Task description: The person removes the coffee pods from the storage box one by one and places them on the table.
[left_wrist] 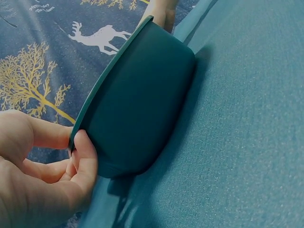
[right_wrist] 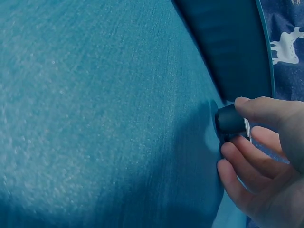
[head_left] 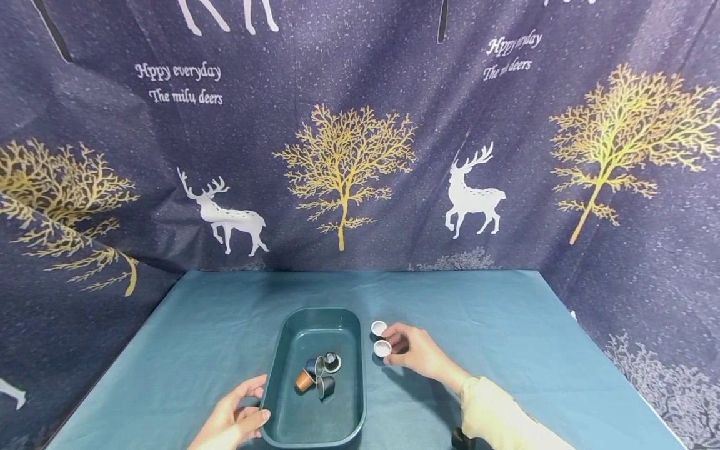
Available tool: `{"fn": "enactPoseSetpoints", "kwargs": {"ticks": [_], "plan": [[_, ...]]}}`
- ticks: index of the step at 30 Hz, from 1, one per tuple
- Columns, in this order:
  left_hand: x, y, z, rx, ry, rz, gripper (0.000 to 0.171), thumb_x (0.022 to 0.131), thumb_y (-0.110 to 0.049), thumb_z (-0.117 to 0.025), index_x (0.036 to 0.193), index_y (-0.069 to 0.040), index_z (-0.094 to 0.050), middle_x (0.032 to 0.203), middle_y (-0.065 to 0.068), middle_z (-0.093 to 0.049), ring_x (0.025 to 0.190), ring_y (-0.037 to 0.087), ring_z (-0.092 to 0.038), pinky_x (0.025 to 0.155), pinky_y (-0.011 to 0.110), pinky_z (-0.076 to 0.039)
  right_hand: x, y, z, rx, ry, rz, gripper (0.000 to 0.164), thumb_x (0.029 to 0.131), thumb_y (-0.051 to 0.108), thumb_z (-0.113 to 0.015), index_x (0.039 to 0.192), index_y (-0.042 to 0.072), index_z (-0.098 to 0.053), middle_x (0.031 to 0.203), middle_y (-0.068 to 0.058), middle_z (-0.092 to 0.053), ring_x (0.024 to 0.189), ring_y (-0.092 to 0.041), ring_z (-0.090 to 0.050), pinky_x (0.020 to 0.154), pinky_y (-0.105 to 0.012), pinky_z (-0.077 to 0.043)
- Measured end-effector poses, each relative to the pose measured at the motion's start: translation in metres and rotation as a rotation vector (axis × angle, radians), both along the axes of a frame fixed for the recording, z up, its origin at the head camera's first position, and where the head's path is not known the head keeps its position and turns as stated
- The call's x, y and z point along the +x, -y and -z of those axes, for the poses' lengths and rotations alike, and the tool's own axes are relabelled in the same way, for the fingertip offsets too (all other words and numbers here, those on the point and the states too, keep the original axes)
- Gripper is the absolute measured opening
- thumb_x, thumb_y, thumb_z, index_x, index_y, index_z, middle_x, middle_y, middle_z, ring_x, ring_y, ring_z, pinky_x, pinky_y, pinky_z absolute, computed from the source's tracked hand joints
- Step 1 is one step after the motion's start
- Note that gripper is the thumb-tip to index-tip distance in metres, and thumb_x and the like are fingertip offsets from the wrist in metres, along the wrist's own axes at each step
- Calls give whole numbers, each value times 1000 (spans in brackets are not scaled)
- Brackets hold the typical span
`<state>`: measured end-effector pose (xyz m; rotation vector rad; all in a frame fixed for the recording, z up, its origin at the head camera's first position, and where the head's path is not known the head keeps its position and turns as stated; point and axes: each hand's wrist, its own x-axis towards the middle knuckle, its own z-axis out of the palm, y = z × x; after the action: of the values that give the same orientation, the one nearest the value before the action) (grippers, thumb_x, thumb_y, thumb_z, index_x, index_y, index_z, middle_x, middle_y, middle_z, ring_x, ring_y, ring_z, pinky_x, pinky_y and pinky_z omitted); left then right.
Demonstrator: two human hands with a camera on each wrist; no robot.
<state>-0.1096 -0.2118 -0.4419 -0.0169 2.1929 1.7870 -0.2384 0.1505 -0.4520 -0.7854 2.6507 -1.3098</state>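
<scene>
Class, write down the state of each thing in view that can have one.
Tray: right way up, open-topped
Orange capsule: tipped over, inside tray
Dark capsules: jumbled together, inside tray
Left hand: gripping tray rim
Right hand: pinching nearer white-topped capsule
Farther white-topped capsule: top facing up, outside tray
Backdrop: hanging, creased

Dark blue cloth [head_left: 371,56] with white deer [head_left: 475,200] and golden trees [head_left: 345,199] hangs behind a teal tablecloth [head_left: 484,325].

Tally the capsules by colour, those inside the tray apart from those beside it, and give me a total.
Inside the tray:
Orange capsule: 1
Dark capsules: 3
Beside the tray:
White-topped capsules: 2
Total: 6
</scene>
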Motion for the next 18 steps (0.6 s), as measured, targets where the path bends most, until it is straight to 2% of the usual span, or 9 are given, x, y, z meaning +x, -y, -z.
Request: {"fn": "enactPoseSetpoints", "kwargs": {"ticks": [3,6,11,15,18], "plan": [[0,0,0,2,0,3,73,95,-8,-61,148,17,-18,126,28,-37,76,14,-58,72,34,-55,1,-2,-1,-2,-1,-12,49,79,14,-82,122,4,-61,102,-13,-71,90,-28,-72,80,-35,-58],[0,1,0,9,-1,4,72,94,-7,-61,148,17,-18,126,27,-37,76,14,-58,72,34,-55,1,-4,-2,-5,-4,-23,59,79,14,-82,131,4,-56,103,-15,-70,91,-31,-71,78,-29,-58],[0,1,0,11,0,5,72,94,-7,-60,148,17,-19,126,27,-37,77,15,-59,72,34,-55,0,-5,-1,-14,-4,-30,66,78,13,-83,135,4,-52,103,-16,-69,91,-32,-71,75,-21,-54],[-1,1,0,9,15,5,73,95,-9,-60,149,17,-18,126,27,-37,78,16,-59,73,35,-55,-1,-5,0,-15,0,-24,67,77,13,-83,136,5,-52,104,-16,-69,91,-30,-70,76,-23,-56],[-1,2,-1,11,26,5,73,96,-10,-59,149,16,-18,126,27,-37,81,17,-59,74,36,-54,-1,-7,0,-17,10,-15,67,77,13,-83,136,5,-52,105,-15,-68,92,-30,-70,79,-28,-58]]}}
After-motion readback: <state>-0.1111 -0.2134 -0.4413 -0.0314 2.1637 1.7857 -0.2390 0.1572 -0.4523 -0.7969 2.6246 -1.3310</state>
